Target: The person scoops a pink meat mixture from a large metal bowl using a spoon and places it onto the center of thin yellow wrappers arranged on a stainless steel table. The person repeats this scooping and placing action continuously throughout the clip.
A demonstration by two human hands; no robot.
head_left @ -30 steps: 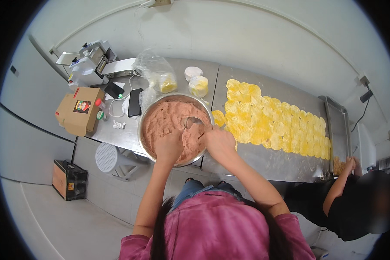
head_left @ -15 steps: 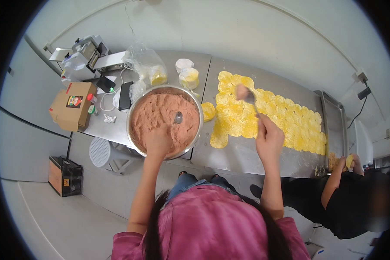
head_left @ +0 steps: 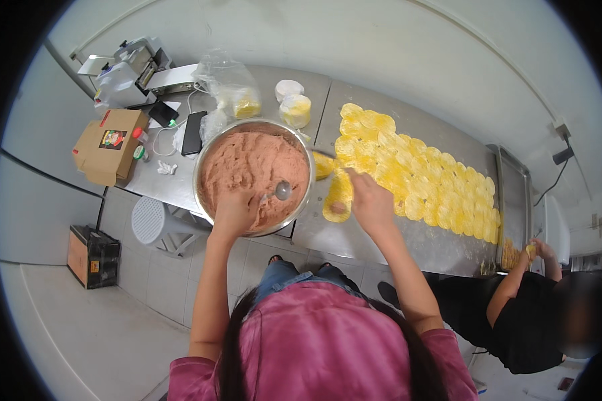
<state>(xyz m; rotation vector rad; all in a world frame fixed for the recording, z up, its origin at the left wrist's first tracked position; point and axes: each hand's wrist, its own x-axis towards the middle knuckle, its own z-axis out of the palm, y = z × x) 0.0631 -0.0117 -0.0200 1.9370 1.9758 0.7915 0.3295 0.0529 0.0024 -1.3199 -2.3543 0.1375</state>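
Note:
A steel bowl (head_left: pixel 306 208) stands in front of me, holding pink minced filling (head_left: pixel 247 160). My left hand (head_left: pixel 236 210) is closed on a spoon (head_left: pixel 283 190), whose bowl lies at the filling's surface. My right hand (head_left: pixel 372 200) is closed on a second spoon (head_left: pixel 324 153), pointing left toward the bowl's rim; its motion blurs the tip. Under and beside that hand spread overlapping round yellow wrappers (head_left: pixel 435 180) in rows on the steel table. A small dollop of filling (head_left: pixel 339 208) sits on the nearest left wrapper.
Stacked wrappers (head_left: pixel 295 111) and a plastic bag (head_left: pixel 224 80) stand behind the bowl. Left are a phone (head_left: pixel 193 133), a cardboard box (head_left: pixel 108 144) and a white machine (head_left: pixel 130 77). A metal tray (head_left: pixel 515 194) lies far right, where another person's hands (head_left: pixel 542 250) hold something yellow.
My right hand has swung left with its spoon, away from the wrappers' middle toward the bowl. A dollop of filling now shows on the front-left wrapper. My left hand stays at the filling.

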